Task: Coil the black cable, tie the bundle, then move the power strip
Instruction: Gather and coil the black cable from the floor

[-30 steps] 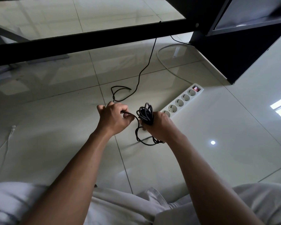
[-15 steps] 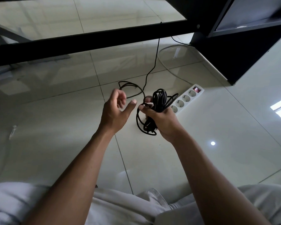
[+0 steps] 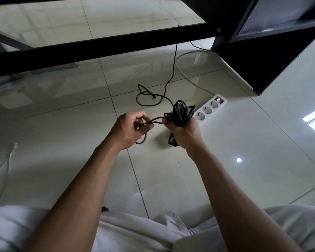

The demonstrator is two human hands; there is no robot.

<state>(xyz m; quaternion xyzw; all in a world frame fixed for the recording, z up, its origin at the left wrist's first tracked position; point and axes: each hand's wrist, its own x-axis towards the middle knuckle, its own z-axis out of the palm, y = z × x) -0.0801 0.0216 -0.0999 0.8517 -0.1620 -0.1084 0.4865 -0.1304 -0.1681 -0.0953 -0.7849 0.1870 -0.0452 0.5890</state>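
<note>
Glossy pale-tiled floor (image 3: 62,135) under a black frame (image 3: 98,50).
Your right hand (image 3: 186,132) grips the coiled black cable (image 3: 180,113) above the tiles, in front of the white power strip (image 3: 211,107) on the floor. Your left hand (image 3: 132,129), open half a second ago, now pinches a loose strand.

The right hand (image 3: 185,132) and the coiled black cable (image 3: 180,113) are covering the near end of the power strip (image 3: 211,107) (only three sockets and a red switch are showing). The cable's far run is getting lost against the black table frame (image 3: 98,50). The left edge is cutting off a white cord (image 3: 6,168).
</note>
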